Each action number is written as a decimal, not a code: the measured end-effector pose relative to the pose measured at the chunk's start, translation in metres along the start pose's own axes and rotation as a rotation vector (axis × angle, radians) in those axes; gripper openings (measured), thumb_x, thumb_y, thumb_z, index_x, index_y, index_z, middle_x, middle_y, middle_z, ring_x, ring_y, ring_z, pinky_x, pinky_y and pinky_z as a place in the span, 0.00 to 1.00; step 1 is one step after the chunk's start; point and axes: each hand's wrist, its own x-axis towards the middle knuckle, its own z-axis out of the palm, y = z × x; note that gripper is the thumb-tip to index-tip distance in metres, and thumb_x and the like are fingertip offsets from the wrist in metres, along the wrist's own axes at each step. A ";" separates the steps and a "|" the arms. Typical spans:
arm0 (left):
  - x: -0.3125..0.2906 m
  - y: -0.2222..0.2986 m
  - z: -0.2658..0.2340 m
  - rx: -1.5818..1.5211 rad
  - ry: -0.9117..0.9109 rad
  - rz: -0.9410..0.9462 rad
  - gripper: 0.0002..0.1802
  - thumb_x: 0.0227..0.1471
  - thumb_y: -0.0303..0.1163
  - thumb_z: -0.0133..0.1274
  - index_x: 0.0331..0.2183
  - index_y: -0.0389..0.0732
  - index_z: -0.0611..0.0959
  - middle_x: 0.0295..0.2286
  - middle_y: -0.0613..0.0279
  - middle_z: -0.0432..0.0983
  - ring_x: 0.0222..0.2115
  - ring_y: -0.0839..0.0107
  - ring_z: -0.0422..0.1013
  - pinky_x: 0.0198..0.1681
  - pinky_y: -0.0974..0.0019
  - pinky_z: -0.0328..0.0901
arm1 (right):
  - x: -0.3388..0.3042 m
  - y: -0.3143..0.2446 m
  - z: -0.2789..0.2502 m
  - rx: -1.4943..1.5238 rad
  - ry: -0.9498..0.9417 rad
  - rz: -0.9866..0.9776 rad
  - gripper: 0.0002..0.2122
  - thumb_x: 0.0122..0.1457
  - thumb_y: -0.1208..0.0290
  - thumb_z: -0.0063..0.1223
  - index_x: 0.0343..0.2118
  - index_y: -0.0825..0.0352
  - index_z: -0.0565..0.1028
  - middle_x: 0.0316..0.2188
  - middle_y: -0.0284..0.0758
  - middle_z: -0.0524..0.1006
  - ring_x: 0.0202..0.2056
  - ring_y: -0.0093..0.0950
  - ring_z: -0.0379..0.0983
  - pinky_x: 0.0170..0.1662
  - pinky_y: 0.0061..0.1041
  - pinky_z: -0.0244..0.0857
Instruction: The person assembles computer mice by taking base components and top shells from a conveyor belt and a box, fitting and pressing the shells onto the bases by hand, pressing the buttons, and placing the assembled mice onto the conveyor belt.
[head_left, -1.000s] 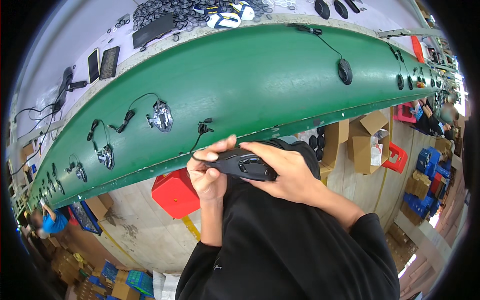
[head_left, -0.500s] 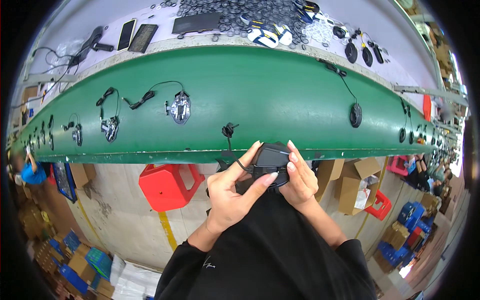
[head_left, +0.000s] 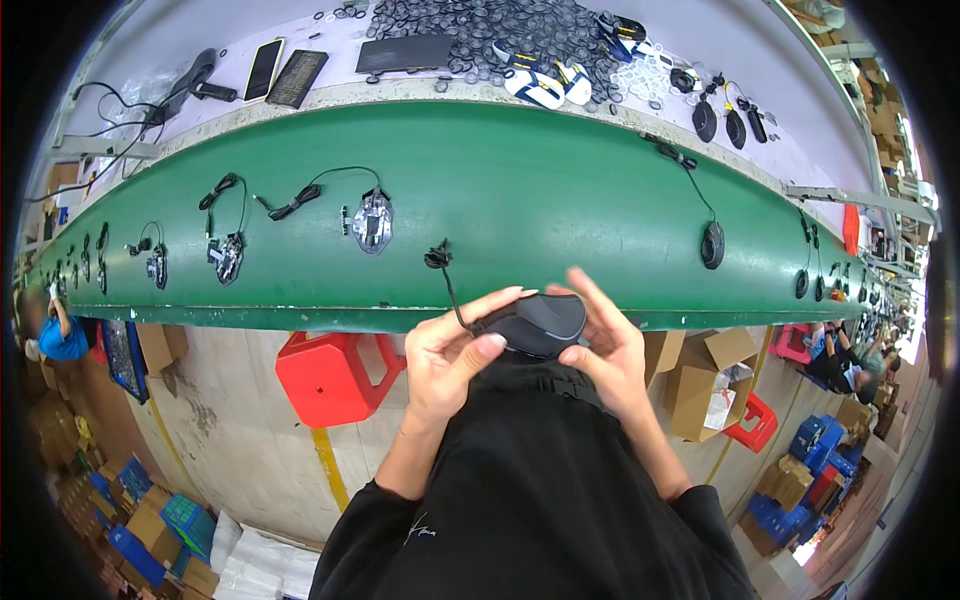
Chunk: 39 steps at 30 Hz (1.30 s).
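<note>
A black computer mouse [head_left: 535, 322] is held in the air just off the near edge of the belt, turned sideways. My left hand [head_left: 440, 360] grips its cable end, thumb on the near side and fingers along the far side. My right hand [head_left: 618, 352] curves round the other end, its thumb at the near edge; its raised upper fingers are somewhat blurred. From the left end runs the mouse's cable, its bundled part [head_left: 438, 256] lying on the green belt [head_left: 540, 190].
Opened mice with cables, one of them a half-built mouse [head_left: 372, 222], lie along the belt's left; a closed mouse [head_left: 712, 245] lies right. The back shelf holds a phone [head_left: 263, 70] and a pile of small black rings [head_left: 520, 35]. A red stool [head_left: 325, 380] and cartons [head_left: 708, 385] stand below.
The mouse has been turned from upright to sideways, its smooth dark shell now showing. My right fingers have lifted and spread, and the cable bundle has shifted slightly left.
</note>
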 end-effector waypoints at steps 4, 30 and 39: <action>-0.001 0.015 0.013 0.255 -0.013 0.109 0.25 0.47 0.22 0.60 0.48 0.26 0.77 0.44 0.44 0.77 0.47 0.61 0.73 0.53 0.63 0.65 | 0.006 0.013 -0.003 0.197 -0.092 0.037 0.30 0.50 0.77 0.65 0.56 0.73 0.65 0.54 0.41 0.70 0.54 0.29 0.68 0.55 0.29 0.65; 0.016 -0.011 -0.021 -0.768 -0.080 0.155 0.14 0.51 0.33 0.58 0.34 0.30 0.81 0.36 0.40 0.78 0.39 0.47 0.75 0.46 0.47 0.69 | -0.008 -0.049 0.044 -0.810 -0.007 -0.454 0.24 0.41 0.71 0.72 0.44 0.71 0.77 0.39 0.38 0.81 0.38 0.33 0.80 0.42 0.26 0.73; -0.005 0.010 -0.004 0.285 -0.182 -0.082 0.18 0.44 0.22 0.63 0.41 0.31 0.82 0.37 0.53 0.81 0.39 0.68 0.77 0.44 0.69 0.69 | -0.007 -0.032 0.032 -0.530 -0.021 -0.157 0.22 0.46 0.75 0.68 0.47 0.68 0.77 0.40 0.38 0.81 0.41 0.29 0.79 0.44 0.25 0.71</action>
